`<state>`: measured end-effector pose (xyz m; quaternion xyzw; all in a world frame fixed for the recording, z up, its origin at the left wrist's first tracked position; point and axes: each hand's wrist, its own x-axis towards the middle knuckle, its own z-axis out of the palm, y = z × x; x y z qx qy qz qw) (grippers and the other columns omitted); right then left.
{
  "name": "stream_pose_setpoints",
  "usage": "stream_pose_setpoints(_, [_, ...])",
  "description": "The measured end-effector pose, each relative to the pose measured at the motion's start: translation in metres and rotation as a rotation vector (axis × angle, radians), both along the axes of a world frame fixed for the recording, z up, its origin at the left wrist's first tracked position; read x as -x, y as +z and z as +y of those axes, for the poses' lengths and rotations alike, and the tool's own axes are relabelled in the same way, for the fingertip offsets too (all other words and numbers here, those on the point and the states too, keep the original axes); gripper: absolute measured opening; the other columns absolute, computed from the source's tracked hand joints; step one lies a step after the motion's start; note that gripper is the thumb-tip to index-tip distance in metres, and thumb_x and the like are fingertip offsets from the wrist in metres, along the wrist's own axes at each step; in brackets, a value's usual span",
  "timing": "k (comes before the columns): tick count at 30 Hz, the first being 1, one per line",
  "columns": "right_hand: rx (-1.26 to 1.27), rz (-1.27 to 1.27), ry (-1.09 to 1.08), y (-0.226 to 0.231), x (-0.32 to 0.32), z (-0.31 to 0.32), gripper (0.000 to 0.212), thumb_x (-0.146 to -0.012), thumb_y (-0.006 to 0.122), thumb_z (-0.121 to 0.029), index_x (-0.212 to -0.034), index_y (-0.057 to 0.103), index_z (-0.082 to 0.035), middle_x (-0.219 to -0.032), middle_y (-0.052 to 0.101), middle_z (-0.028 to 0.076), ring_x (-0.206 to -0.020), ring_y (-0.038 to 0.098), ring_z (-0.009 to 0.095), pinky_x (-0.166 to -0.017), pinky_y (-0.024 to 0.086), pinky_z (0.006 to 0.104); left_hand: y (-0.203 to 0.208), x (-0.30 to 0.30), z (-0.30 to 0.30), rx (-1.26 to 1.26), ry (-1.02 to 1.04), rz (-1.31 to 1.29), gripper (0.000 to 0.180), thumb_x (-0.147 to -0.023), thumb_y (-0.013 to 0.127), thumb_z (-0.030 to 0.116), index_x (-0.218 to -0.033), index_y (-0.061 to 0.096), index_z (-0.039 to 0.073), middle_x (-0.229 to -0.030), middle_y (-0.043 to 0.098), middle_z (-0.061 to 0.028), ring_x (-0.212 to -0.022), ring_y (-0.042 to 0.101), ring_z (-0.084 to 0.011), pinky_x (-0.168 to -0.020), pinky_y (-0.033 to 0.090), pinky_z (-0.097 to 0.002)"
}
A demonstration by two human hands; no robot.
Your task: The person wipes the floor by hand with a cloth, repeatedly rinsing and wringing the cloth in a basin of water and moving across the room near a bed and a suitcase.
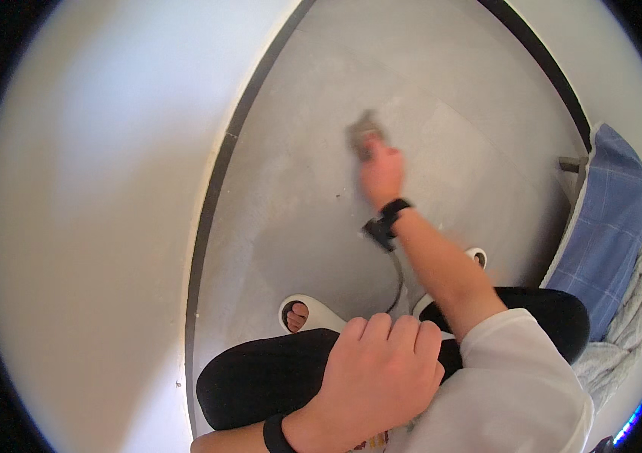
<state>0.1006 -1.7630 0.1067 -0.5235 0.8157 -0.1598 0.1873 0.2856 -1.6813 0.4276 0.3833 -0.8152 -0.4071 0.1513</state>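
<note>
My right hand [383,172] reaches far out over the grey floor, its fingers closed on a small grey-brown rag [367,136]. The rag looks bunched up and pressed to the floor; motion smears its edges. My left hand [381,366] lies low in front of me by my black-trousered legs, back of the hand up. Its fingers are curled under in a loose fist; the palm is hidden, and nothing shows sticking out of it.
A white wall [102,204] with a dark skirting strip [215,181] runs along the left. Blue checked bedding [604,226] and a grey fluffy blanket [630,317] hang at the right. My feet in white slippers [309,313] stand on the floor. A cable hangs near my right wrist's black strap.
</note>
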Motion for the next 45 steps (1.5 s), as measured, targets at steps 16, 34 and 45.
stream_pose_setpoints(16, [0.214, 0.113, -0.538, 0.015, 0.135, -0.097, 0.031, -0.090, 0.061, -0.007, -0.121, 0.065, -0.010, -0.103, 0.073, 0.022, -0.098, 0.070, 0.040, -0.087, 0.055, 0.0470, 0.027, -0.013, 0.002, -0.078, -0.004, 0.154, 0.017, -0.073, 0.067, 0.016, -0.086, 0.059, 0.008, -0.078, 0.054, -0.0084, -0.074, 0.055, -0.0282, -0.067, 0.044, -0.0424])
stream_pose_setpoints(34, [0.172, 0.000, -0.289, 0.010, 0.104, -0.123, 0.025, -0.087, 0.060, -0.003, -0.108, 0.071, -0.011, -0.090, 0.069, 0.022, -0.086, 0.065, 0.039, -0.085, 0.053, 0.0457, 0.020, 0.013, -0.026, -0.113, -0.030, 0.065, 0.022, -0.073, 0.068, 0.020, -0.090, 0.063, 0.008, -0.078, 0.054, -0.0074, -0.076, 0.055, -0.0272, -0.069, 0.044, -0.0414])
stream_pose_setpoints(45, [-0.158, -0.567, 0.720, 0.005, -0.166, 0.007, 0.044, -0.089, 0.063, -0.040, -0.107, 0.063, 0.000, -0.103, 0.066, 0.020, -0.093, 0.061, 0.036, -0.082, 0.052, 0.0478, 0.023, 0.019, -0.029, -0.121, -0.044, 0.134, 0.021, -0.072, 0.068, 0.020, -0.088, 0.062, 0.008, -0.078, 0.053, -0.0078, -0.074, 0.054, -0.0270, -0.068, 0.044, -0.0406])
